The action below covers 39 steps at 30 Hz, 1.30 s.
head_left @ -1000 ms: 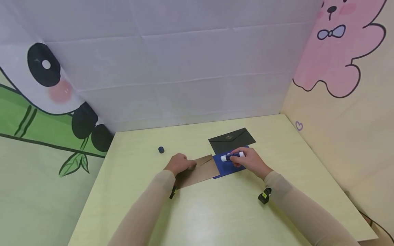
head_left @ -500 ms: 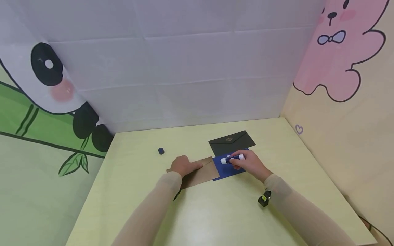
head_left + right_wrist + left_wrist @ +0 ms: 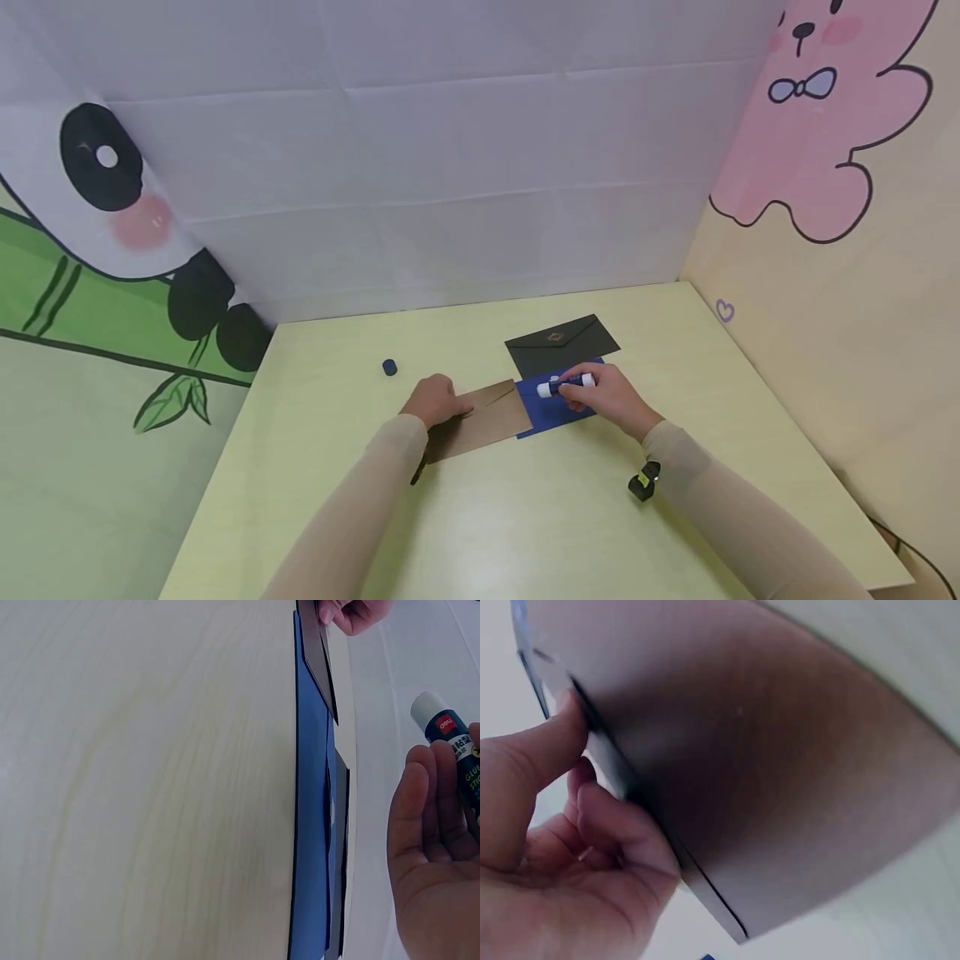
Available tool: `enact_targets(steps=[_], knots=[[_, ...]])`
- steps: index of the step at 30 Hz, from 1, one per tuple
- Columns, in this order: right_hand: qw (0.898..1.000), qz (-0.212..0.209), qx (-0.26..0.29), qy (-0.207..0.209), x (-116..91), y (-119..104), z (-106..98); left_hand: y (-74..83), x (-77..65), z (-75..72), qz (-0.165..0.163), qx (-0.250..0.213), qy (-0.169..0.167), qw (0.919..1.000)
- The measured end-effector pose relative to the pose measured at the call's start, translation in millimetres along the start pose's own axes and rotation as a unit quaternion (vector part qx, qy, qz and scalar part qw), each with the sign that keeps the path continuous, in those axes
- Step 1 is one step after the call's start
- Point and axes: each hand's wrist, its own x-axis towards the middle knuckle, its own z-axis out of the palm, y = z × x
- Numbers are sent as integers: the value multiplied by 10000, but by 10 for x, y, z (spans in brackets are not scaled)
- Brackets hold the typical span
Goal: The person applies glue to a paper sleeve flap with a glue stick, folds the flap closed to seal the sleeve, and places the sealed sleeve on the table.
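My left hand [image 3: 437, 401] is at the left end of a brown envelope [image 3: 491, 421], its thumb [image 3: 568, 724] at the flap and its other fingers curled against the top edge. Seen from the left wrist, the envelope's broad face fills much of the view. Under its right end lies a blue envelope [image 3: 551, 414]. Above that one, my right hand [image 3: 611, 400] grips a glue stick [image 3: 566, 385], lying nearly level in the fingers with a white end pointing left. Its label [image 3: 459, 745] shows in the right wrist view.
A dark envelope [image 3: 558, 346] with a gold mark lies behind the blue one, partly under it. A small dark blue cap [image 3: 389, 367] stands on the pale wooden table [image 3: 480, 533] to the left. White cloth [image 3: 465, 242] hangs along the table's back edge.
My left thumb slid right along the brown envelope, then drew back left. My right hand holds the glue stick in nearly the same spot. The head view shifted slightly.
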Motion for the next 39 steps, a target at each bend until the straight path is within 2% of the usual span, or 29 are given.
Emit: enact_targets(steps=[3, 8, 12, 13, 15, 22, 25, 27, 30, 35, 39], knots=[[10000, -28, -30, -20, -6, 3, -4, -71, -1, -51, 91, -148, -117, 9998], [10000, -53, -32, -23, -14, 5, -3, -49, -69, -123, 12, -290, -383, 9988], [10000, -46, -32, -14, -12, 12, 2, 0, -122, -146, -60, -295, -410, 9987], [10000, -37, -27, -7, -11, 15, 4, -22, -106, -129, 14, -280, -398, 9988], [10000, -45, -23, -15, -13, 21, 6, 15, -165, -167, 44, -331, -386, 9987], [9999, -148, -16, -49, 16, 17, -2, -113, -37, -154, 134, -437, -449, 9979], [9999, -138, -33, -46, 12, 3, 4, -16, -152, -228, 134, -535, -445, 9975], [9999, -96, -16, -45, 10, -1, 10, 14, -177, -238, 87, -554, -435, 9975], [9999, -89, 1, -61, 16, 7, 19, 74, -162, -204, -101, -515, -407, 9978], [9999, -82, 21, -59, 32, 25, 39, 171, -61, -56, -406, -141, -225, 9988], [9999, -110, 11, -81, 32, 29, 48, 285, -91, 1, -565, 18, -29, 9984]])
